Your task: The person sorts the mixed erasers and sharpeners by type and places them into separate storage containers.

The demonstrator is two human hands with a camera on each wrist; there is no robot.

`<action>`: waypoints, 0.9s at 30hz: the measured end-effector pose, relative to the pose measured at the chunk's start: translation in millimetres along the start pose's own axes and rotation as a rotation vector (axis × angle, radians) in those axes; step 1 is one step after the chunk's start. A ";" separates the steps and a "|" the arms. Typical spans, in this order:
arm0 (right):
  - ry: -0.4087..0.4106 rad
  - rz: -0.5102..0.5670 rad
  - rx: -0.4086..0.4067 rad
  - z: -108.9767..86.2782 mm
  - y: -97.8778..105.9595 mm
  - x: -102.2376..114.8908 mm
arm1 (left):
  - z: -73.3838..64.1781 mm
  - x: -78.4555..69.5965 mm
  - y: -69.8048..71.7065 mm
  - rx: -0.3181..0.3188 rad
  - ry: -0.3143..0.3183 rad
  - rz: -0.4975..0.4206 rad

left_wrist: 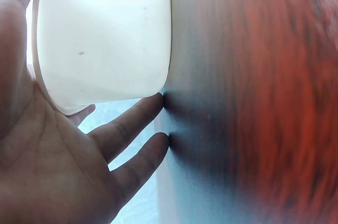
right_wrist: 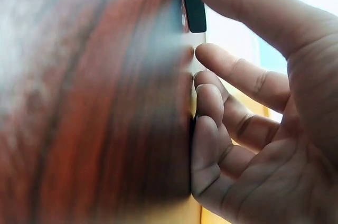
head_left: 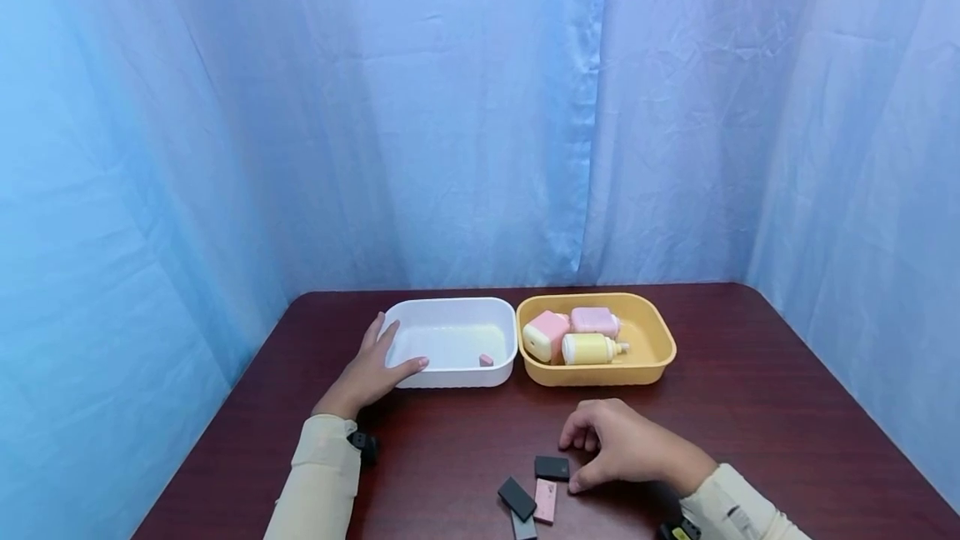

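Observation:
My left hand [head_left: 372, 372] is at the left end of a white plastic bin [head_left: 457, 378], thumb over the near rim and fingers spread along the end wall. In the left wrist view two fingertips [left_wrist: 156, 101] reach down to the tabletop beside the bin wall [left_wrist: 105, 39]. A small pink block [head_left: 486, 360] lies inside the bin. Over the table, my right hand [head_left: 626, 444] holds nothing; its fingers bend loosely, with the thumb tip close to a flat black block [head_left: 552, 467]. A pink block [head_left: 545, 502], another black block [head_left: 517, 499] and a grey block [head_left: 523, 527] lie nearer me.
A yellow bin [head_left: 596, 377] stands right beside the white one at the back. Inside it lie a pink-and-cream bottle [head_left: 547, 333], a lilac bottle [head_left: 595, 321] and a yellow bottle [head_left: 590, 349]. Blue curtains [head_left: 480, 123] hang around the dark red table [head_left: 442, 457].

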State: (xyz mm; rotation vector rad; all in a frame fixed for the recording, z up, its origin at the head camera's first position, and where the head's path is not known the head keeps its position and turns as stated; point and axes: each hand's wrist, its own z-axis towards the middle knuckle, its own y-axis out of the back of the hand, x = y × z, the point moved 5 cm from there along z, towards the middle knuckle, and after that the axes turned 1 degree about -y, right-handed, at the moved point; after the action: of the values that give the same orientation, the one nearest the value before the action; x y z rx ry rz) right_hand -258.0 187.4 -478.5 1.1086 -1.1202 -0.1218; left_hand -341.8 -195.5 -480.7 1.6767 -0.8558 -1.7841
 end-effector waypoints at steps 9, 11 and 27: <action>-0.023 -0.009 0.001 1.0 -1.6 2.3 | -1.3 -1.6 0.5 0.004 0.005 -0.005; -0.028 -0.008 0.002 1.0 -1.9 1.6 | -1.6 -1.9 0.5 0.004 0.006 -0.006; -0.048 0.005 -0.001 2.1 -0.7 -0.8 | -2.1 -2.5 1.6 0.002 0.006 -0.006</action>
State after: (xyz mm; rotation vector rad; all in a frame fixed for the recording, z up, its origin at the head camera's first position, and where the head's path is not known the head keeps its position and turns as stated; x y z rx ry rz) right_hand -259.7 186.1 -479.6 1.1067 -1.1656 -0.1452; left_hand -339.5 -194.9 -477.9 1.6869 -0.8503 -1.7822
